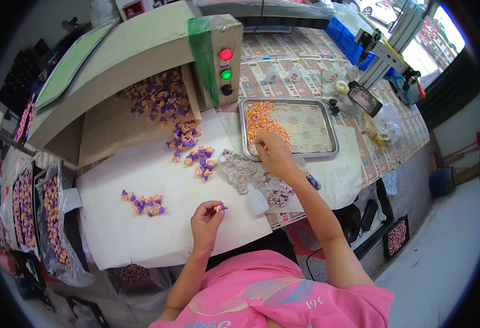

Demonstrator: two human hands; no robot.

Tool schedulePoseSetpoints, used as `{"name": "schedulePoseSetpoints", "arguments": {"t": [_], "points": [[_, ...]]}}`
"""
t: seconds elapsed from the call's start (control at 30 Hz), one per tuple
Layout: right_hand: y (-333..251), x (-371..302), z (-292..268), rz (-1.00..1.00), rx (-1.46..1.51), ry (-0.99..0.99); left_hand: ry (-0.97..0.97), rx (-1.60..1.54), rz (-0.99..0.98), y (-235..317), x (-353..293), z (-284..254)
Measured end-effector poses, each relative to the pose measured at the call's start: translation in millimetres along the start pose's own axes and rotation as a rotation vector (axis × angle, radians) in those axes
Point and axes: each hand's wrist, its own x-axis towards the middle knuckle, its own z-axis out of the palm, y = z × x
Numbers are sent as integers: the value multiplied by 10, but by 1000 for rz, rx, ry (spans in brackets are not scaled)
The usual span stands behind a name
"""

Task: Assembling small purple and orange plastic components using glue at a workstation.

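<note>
Between the thumb and fingers of my left hand (205, 223) is a small purple-and-peach plastic figure (221, 208), held above the white board (185, 240). My right hand (274, 152) reaches over the near left part of a metal tray (335, 143). Its fingertips are drawn together at the heap of tiny orange pieces (262, 117); whatever they grip is hidden. A small group of similar figures (147, 205) lies on the board to the left of my left hand. More figures (185, 134) spill toward me from the opening of a beige machine.
The beige machine (141, 44) with red and green lights stands at the back left. Crumpled cloth (245, 172) and a white squeeze bottle (257, 201) lie between my arms. A phone (364, 99) on a stand is right of the tray. Figure-filled trays (54, 218) sit at far left.
</note>
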Motion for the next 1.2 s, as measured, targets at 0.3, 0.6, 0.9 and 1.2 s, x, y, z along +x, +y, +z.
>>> {"name": "schedulePoseSetpoints", "arguments": {"t": [0.3, 0.6, 0.9, 1.2], "points": [[-876, -870, 207, 428, 774, -367, -29, -13, 20, -61, 120, -119], [-975, -1074, 573, 462, 855, -233, -94, -30, 61, -99, 114, -217], [-1008, -1103, 633, 524, 947, -227, -104, -34, 77, -111, 106, -270], [-1011, -1136, 618, 588, 939, -250, -131, 28, 147, -110, 100, -276]]}}
